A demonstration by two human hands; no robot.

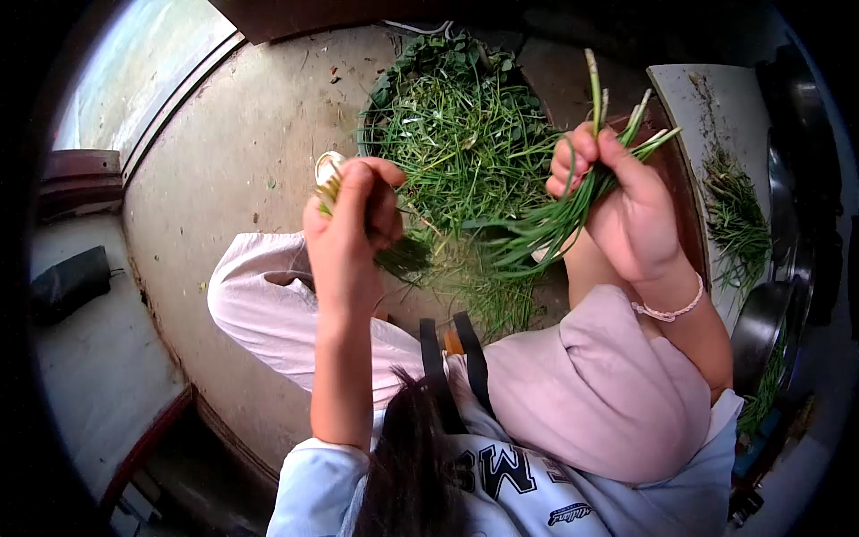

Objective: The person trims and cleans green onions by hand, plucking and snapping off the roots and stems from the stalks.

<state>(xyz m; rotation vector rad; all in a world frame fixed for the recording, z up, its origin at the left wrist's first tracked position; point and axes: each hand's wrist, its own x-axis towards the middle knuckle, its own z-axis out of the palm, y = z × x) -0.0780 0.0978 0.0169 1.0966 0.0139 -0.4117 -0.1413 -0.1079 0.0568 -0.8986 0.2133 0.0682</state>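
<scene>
— What's over at the left?

— The floor (215,152), with specks of dirt on it. If my pinch goes slack, things could drop there and get gritty.

— And in your left hand (354,204)?

— Some stalks (327,191), just left of the middle. My fingers are bent in tight on the pale ends. It's blurry there, so I can't tell how many I've got. If I squeeze too hard, I think they could get squashed or snap.

— What's in the middle?

— The big green pile (465,134), up at the top, with bits (506,300) spread on the ground below it. The long leaves I'm holding hang down close to all that. They could get tangled in it, and then I'd mix up what's mine and what's in the heap.

— How about your right hand (631,201)?

— It's holding a bunch (541,234), toward the upper right. My thumb and fingers pinch it near the white ends, which poke up every which way. The leaves flop to the left. Since the ends don't line up, a thin one could slide out.

— And far right?

— A board (671,85) with more greens (738,215) on it. If I swing my elbow out, I could bump it.
</scene>
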